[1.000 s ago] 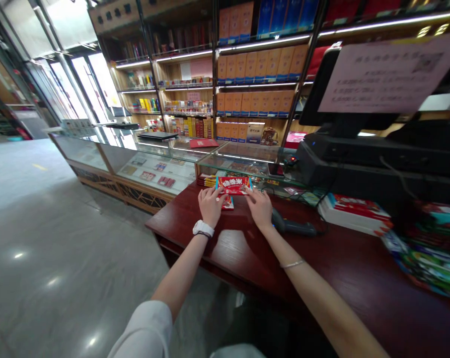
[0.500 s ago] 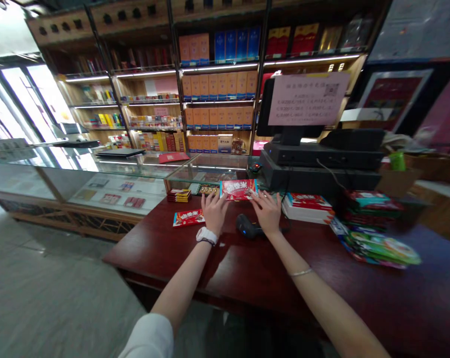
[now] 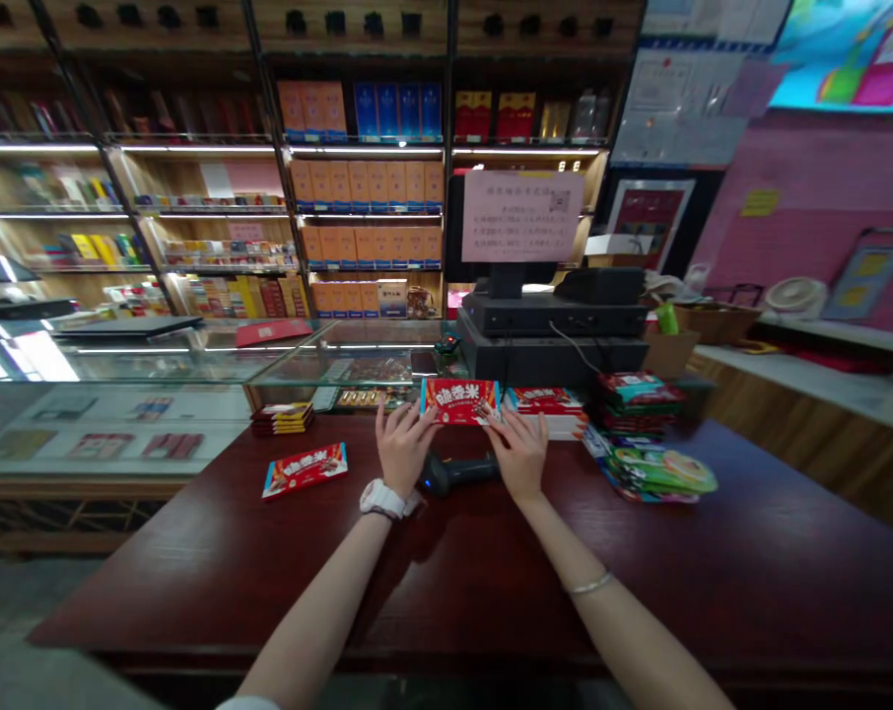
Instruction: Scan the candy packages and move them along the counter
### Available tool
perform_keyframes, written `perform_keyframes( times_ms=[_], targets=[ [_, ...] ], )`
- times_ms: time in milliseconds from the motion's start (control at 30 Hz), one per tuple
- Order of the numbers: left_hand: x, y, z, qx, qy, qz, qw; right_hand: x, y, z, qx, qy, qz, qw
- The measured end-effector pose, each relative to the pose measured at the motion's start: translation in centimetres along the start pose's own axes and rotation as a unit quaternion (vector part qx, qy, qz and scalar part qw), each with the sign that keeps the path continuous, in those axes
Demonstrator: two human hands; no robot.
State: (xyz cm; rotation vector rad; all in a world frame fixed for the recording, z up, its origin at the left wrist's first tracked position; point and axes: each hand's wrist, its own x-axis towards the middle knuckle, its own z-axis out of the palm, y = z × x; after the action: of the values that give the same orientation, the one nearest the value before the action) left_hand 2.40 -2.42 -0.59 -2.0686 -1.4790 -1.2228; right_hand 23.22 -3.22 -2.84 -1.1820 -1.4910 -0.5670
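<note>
Both hands grip a red chocolate bar packet (image 3: 459,400) with blue ends and white lettering, raised upright over the counter. My left hand (image 3: 404,447) pinches its left end; a white watch is on that wrist. On the right end, my right hand (image 3: 518,449) has its fingers closed, and a thin bracelet circles the forearm. Below the packet, between my hands, lies a black barcode scanner (image 3: 457,475) with a blue light. A second red packet (image 3: 306,470) lies flat to the left of my left hand. Behind my right hand is a white box with red packets (image 3: 554,425).
On the dark red counter (image 3: 269,582), small yellow-and-red packs (image 3: 282,418) are stacked at left. Piles of green snack bags (image 3: 660,471) and dark red packs (image 3: 639,402) sit at right. A black till (image 3: 554,335) and glass display case (image 3: 373,345) stand behind.
My view has swung to the right. Both hands have shifted the held packet rightward along the counter, farther from the loose packet at left and in front of the white box.
</note>
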Motion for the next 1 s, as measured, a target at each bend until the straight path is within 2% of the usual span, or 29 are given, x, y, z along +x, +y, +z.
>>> perform_keyframes(
  times_ms=[300, 400, 500, 667, 833, 1000],
  targets=[
    [-1.2, -1.0, 0.1, 0.005, 0.019, -0.019, 1.000, 0.0, -1.2, -0.6, 0.013, -0.038, 0.016, 0.999],
    [-1.2, -1.4, 0.3, 0.009, 0.047, 0.007, 0.999, 0.1, -1.2, -0.7, -0.009, -0.053, 0.007, 0.999],
    [-1.2, -1.6, 0.5, 0.018, 0.088, 0.062, 0.994, 0.2, -1.4, -0.8, -0.039, -0.071, -0.032, 0.996],
    [-1.1, -1.2, 0.7, 0.039, 0.138, 0.153, 0.978, 1.0, -2.6, -0.8, -0.066, -0.146, -0.099, 0.982],
    [-1.2, -0.7, 0.9, 0.035, 0.136, 0.172, 0.975, 2.1, -4.2, -0.3, -0.073, -0.220, -0.102, 0.967],
    [-1.6, -0.5, 1.3, 0.024, 0.116, 0.186, 0.975, 2.2, -4.6, 0.1, -0.076, -0.256, -0.105, 0.958]
  ],
)
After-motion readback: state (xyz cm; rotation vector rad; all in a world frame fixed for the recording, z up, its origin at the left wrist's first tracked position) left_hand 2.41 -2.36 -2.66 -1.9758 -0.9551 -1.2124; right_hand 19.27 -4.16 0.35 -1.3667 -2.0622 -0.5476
